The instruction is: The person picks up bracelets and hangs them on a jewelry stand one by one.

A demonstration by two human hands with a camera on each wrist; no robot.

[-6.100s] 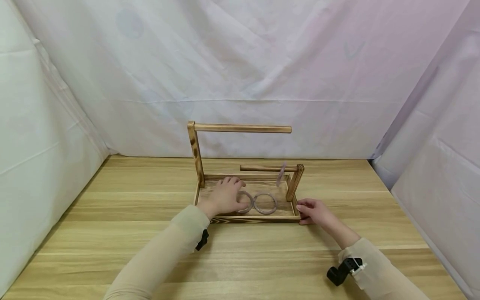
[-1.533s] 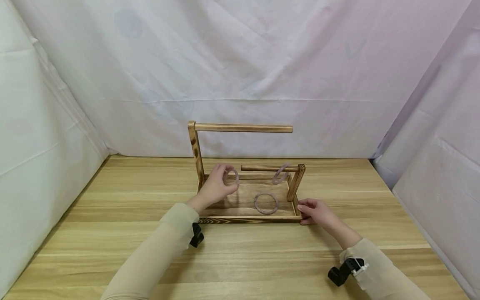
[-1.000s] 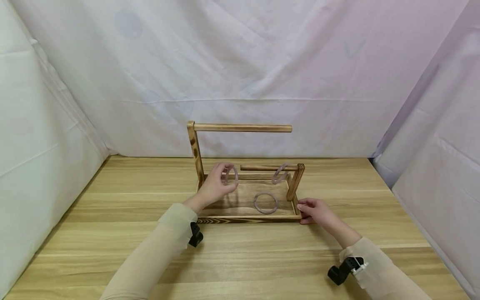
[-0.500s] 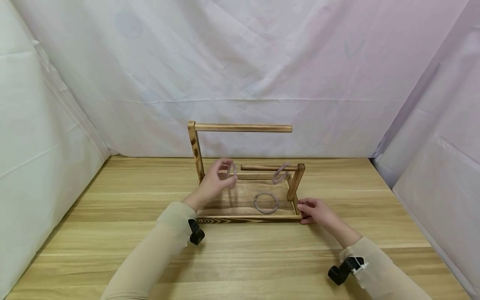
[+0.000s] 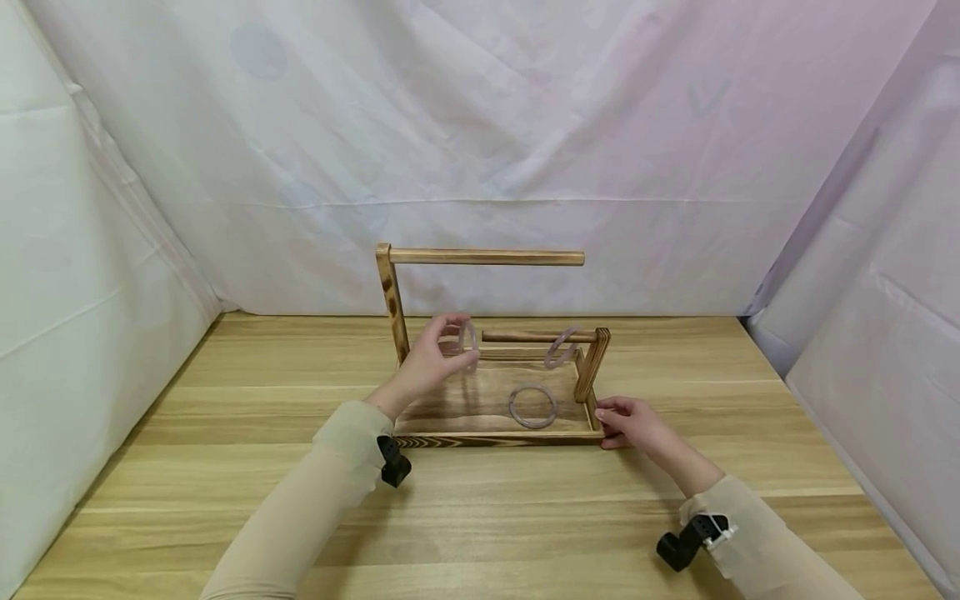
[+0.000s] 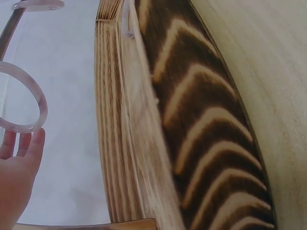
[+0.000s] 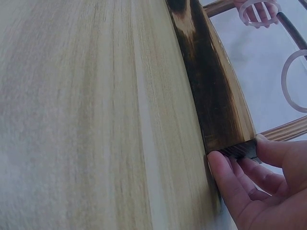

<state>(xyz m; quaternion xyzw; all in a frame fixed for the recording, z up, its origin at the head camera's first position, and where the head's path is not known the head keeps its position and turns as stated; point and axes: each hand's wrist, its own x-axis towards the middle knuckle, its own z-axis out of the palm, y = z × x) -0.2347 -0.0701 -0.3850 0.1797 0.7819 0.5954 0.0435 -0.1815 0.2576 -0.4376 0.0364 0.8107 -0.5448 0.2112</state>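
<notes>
My left hand (image 5: 426, 363) pinches a pale lilac bangle (image 6: 42, 106) upright between thumb and fingertips, over the left part of a wooden tray-based rack (image 5: 487, 439). The bangle stands close to the free left end of the rack's lower bar (image 5: 517, 337); in the left wrist view it overlaps the bar's tip. A second bangle (image 7: 285, 81) hangs tilted on that bar near its post. Flat on the tray floor lies a third bangle (image 5: 532, 426). At the tray's front right corner, my right hand (image 5: 632, 425) grips the wood between thumb and fingers.
Above and behind, a longer upper bar (image 5: 487, 257) runs rightward from the tall left post (image 5: 392, 304). A short post (image 5: 592, 367) carries the lower bar on the right. White cloth (image 5: 480, 150) walls enclose the wooden table (image 5: 480, 517) at the back and sides.
The left hand has picked one bangle off the tray floor, turned it upright and lifted it, lately edging up and right. The hanging bangle's angle has changed. The right hand stays put.
</notes>
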